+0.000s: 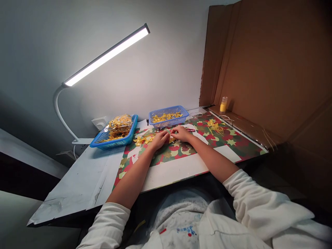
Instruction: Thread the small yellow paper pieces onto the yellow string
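Note:
My left hand (160, 139) rests low over the patterned sheet (178, 152), its fingers bent together. Facing it, my right hand (181, 133) has thumb and fingertips closed in a pinch. The two sets of fingertips nearly meet, and whatever small thing lies between them is too small to make out. Gold-yellow leaf-like pieces (143, 140) lie just left of my left hand, and a few more show beneath the fingertips. Behind my right hand is a small pink tool (191, 130), partly hidden.
At left stands a blue basket (111, 144) heaped with gold pieces and clear plastic. A lilac-blue basket (168, 122) holds more at the back. Gold strands (214, 127) lie at right, near a yellow-filled bottle (223, 104). Cardboard (267, 62) walls the right; a lamp (107, 57) hangs overhead.

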Action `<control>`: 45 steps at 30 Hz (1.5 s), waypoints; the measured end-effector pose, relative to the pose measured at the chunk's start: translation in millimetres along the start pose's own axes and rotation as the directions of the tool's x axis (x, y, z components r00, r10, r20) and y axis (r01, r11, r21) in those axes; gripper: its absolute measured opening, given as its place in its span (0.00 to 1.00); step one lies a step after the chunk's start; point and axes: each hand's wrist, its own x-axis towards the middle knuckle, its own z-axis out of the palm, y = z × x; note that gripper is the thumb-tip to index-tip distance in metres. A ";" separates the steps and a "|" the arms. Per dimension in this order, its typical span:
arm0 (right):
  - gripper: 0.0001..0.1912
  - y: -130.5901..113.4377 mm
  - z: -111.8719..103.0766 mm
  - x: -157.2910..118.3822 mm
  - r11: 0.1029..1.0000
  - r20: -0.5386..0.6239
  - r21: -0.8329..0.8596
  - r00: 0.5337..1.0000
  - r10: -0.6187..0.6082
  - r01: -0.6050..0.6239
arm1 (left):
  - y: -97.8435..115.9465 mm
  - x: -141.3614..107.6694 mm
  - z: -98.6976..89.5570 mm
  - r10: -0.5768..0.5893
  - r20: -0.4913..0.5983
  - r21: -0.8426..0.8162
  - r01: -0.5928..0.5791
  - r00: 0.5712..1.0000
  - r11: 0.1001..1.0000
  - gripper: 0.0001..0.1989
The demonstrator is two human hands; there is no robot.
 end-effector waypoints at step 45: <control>0.06 -2.0 -15.0 0.1 0.967 0.023 -0.255 1.000 -0.020 0.025 | -7.6 12.2 10.9 0.252 -0.174 0.350 -0.179 0.952 0.919 0.12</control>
